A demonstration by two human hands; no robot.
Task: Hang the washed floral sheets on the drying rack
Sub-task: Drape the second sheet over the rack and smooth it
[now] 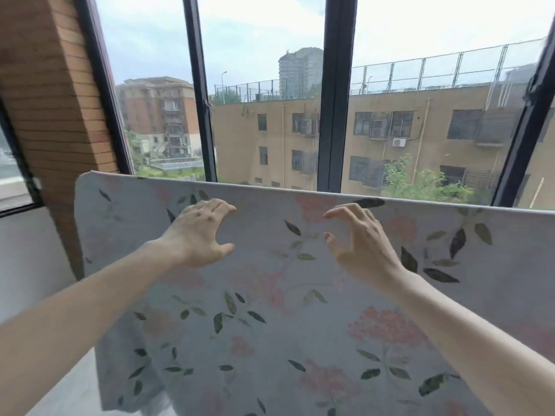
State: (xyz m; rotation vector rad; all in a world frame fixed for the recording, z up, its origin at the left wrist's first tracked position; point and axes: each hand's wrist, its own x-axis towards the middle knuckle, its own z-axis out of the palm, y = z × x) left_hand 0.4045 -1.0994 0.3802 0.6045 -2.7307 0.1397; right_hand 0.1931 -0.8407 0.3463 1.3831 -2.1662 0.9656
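Observation:
A pale floral sheet [270,295] with pink flowers and dark leaves hangs draped over a rail that it hides; its folded top edge runs across the view from left to right. My left hand [198,232] is raised near the top edge, fingers loosely spread and bent, holding nothing. My right hand [360,241] hovers in front of the sheet a little to the right, fingers also spread and bent, thumb apart. I cannot tell whether either hand touches the cloth. The drying rack itself is hidden under the sheet.
Large windows with dark frames [336,94] stand right behind the sheet, with buildings and trees outside. A brick pillar [60,115] rises at the left above a white wall [30,259]. Pale floor [75,391] shows at the lower left.

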